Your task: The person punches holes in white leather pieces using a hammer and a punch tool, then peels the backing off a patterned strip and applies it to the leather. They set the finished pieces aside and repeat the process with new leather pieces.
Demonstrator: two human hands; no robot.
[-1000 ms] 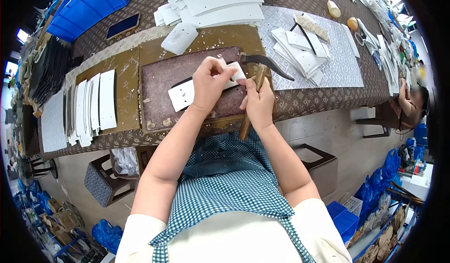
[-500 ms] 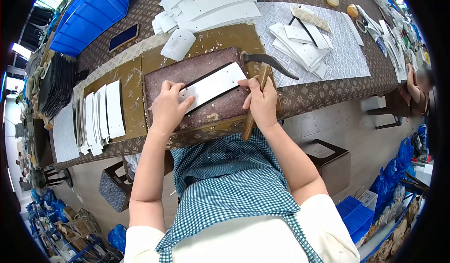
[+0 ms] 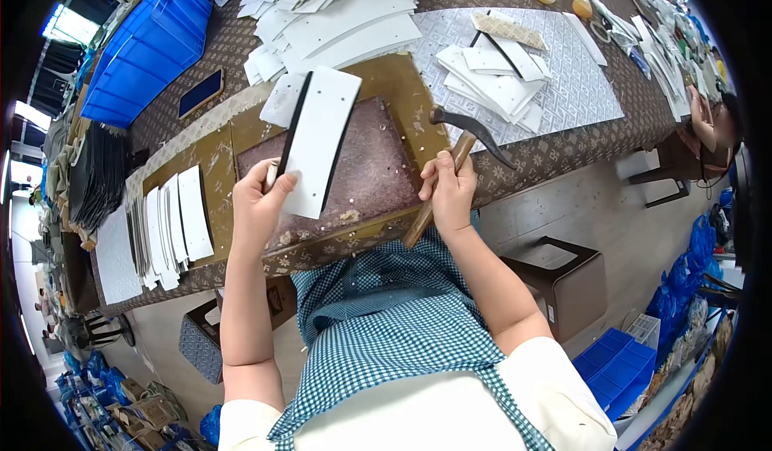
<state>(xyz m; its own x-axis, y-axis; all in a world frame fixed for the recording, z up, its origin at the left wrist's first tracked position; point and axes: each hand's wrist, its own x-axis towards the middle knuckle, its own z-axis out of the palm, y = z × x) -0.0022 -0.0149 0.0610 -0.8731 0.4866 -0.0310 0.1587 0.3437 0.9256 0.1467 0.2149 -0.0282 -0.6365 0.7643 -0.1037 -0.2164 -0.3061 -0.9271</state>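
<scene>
A white strip with black edges and small holes (image 3: 323, 133) is pinched at its lower left corner in my left hand (image 3: 259, 202), raised and tilted over the reddish-purple pad (image 3: 376, 157). A small light-coloured piece also shows between that hand's fingers, too small to name. My right hand (image 3: 452, 190) is wrapped round the wooden handle of a hammer (image 3: 465, 141), whose dark curved head points to the back right. Beneath the pad is a brown board (image 3: 406, 77). To the left, several white strips (image 3: 193, 210) stand in a row.
Behind the board lies a pile of white sheets (image 3: 346, 29). A blue crate (image 3: 149, 49) and a phone (image 3: 201, 93) are at the back left. More white pieces (image 3: 490, 85) rest on patterned paper at the right. A person's arm (image 3: 701, 117) shows at the far right.
The white strip has been lifted off the pad and turned more upright, with my left hand at its lower end. My right hand has come away from the strip, still holding the hammer.
</scene>
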